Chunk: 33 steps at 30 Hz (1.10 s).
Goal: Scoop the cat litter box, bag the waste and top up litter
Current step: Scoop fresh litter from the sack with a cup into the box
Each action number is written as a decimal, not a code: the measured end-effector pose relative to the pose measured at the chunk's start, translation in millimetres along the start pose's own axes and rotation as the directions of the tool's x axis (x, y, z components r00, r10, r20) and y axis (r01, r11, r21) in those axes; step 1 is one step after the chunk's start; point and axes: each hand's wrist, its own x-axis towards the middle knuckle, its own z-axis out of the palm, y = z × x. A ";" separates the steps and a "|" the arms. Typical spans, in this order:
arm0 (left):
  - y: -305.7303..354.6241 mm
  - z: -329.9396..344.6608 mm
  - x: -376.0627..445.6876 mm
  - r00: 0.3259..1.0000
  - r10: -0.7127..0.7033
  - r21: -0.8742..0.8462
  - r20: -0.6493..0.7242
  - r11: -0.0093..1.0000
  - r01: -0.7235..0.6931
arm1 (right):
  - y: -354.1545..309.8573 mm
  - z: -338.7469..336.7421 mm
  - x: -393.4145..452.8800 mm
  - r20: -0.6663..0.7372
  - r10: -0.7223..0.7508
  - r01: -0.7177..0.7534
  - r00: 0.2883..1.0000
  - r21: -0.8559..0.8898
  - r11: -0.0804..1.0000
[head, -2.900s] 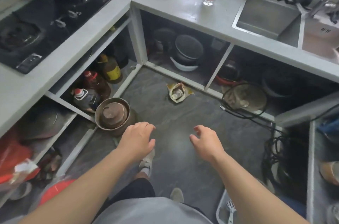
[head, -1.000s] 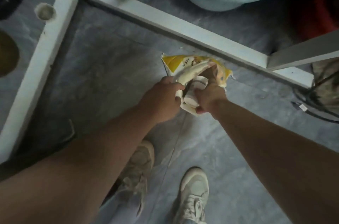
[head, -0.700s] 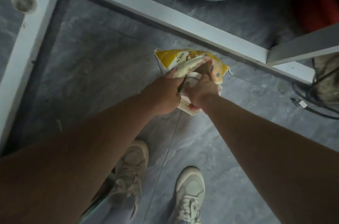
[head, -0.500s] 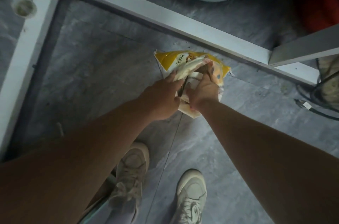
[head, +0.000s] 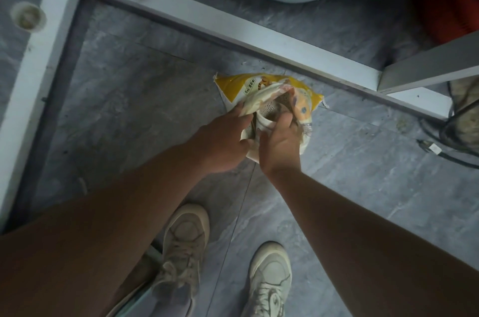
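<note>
Left hand [head: 223,143] pinches the bag [head: 267,93] mouth open; right hand [head: 281,143] grips the cup [head: 264,123] inside. A slipped flap could spill litter on the floor [head: 134,98].

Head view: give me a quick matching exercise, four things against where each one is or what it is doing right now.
Things:
1. litter bag
2. white cup
3. left hand
4. right hand

States:
A. gripping the cup
B. holding the bag's mouth open
C. inside the bag, filled with litter
D. on the floor near the white cabinet frame

Pairs: 1-D, 2-C, 3-B, 4-A
</note>
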 end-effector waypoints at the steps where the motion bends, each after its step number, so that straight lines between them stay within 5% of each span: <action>1: -0.3 0.2 -0.2 1.000 0.001 0.004 0.000 1.000 -0.001 | 1.9 -0.1 -4.0 0.002 -0.003 0.003 1.000 0.022 1.000; 22: -4.7 4.9 0.7 1.000 0.007 0.017 0.014 1.000 -0.008 | 0.3 -13.6 -24.9 -0.077 -0.073 0.076 0.994 0.034 0.997; 33: -3.3 8.5 -1.9 0.999 0.023 0.058 -0.028 0.998 -0.021 | -32.3 -26.6 14.2 0.201 0.196 -0.134 0.960 -0.286 0.949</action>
